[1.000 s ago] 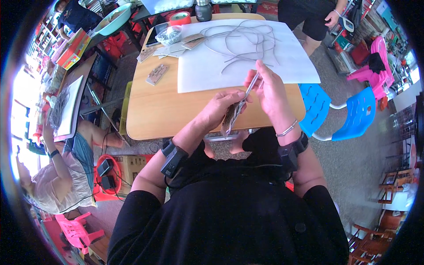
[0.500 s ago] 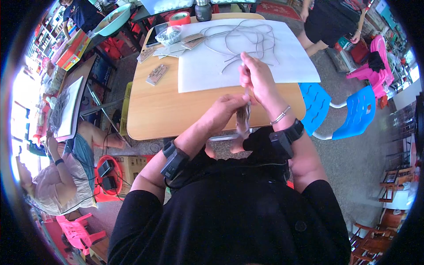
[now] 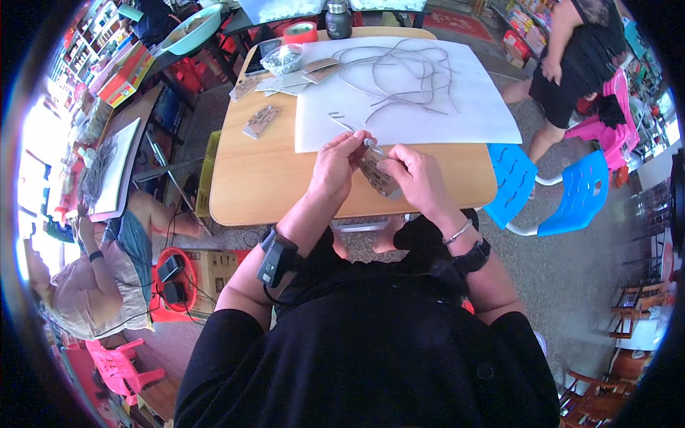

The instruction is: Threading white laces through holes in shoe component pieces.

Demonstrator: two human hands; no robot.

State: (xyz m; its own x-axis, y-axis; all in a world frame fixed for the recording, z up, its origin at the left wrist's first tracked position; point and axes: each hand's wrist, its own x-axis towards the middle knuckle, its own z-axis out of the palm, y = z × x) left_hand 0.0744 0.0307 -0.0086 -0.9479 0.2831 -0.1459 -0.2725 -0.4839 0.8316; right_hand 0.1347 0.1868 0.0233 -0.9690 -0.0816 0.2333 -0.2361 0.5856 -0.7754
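Observation:
My left hand [image 3: 335, 164] is closed in a pinch around a thin grey cord [image 3: 342, 123] at the top of a small flat patterned plaque [image 3: 374, 176]. The cord's two loose ends stick out past the fingertips, over the white sheet [image 3: 314, 135]. My right hand [image 3: 421, 180] grips the plaque by its right edge with thumb and fingers. A silvery knot or loop shows between the hands; its exact shape is too small to tell. The plaque hangs tilted over the near part of the wooden table [image 3: 264, 185].
Long grey cords [image 3: 407, 71] lie tangled on the sheet. A similar plaque [image 3: 261, 121], a clear tub [image 3: 282, 60], stacked cards [image 3: 289, 84], red tape [image 3: 300, 32] and a dark bottle [image 3: 339, 20] are on the table. A blue chair [image 3: 578, 192] stands right. Other people are at left and right.
My right hand has come down from its raised position onto the plaque. My left hand has moved up and left, and the plaque is now higher, over the table. The person at right has shifted rightward.

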